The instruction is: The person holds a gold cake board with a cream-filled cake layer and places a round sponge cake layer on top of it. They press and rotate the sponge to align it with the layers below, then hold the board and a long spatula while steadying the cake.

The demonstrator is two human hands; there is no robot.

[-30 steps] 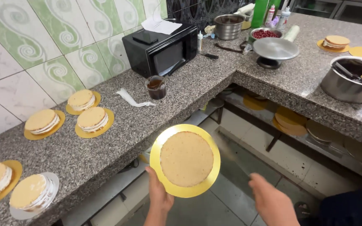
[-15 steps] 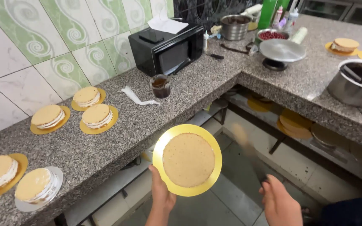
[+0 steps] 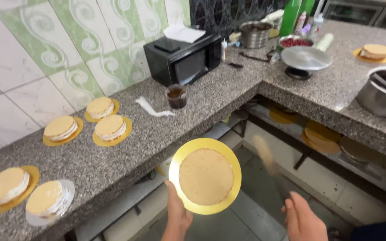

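Left hand [image 3: 178,209] raised, fingers gripping from below, right hand [image 3: 304,219] low, fingers loosely curled

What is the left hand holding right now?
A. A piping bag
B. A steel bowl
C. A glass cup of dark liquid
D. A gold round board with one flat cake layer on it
D: the left hand grips the edge of the gold board, which carries a single flat cake layer; the cup stands on the counter.

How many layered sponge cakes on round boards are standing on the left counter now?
5. Three round layered sponge cakes on gold boards near the wall tiles; two by the front edge. Another may be cut off at the frame's left edge.
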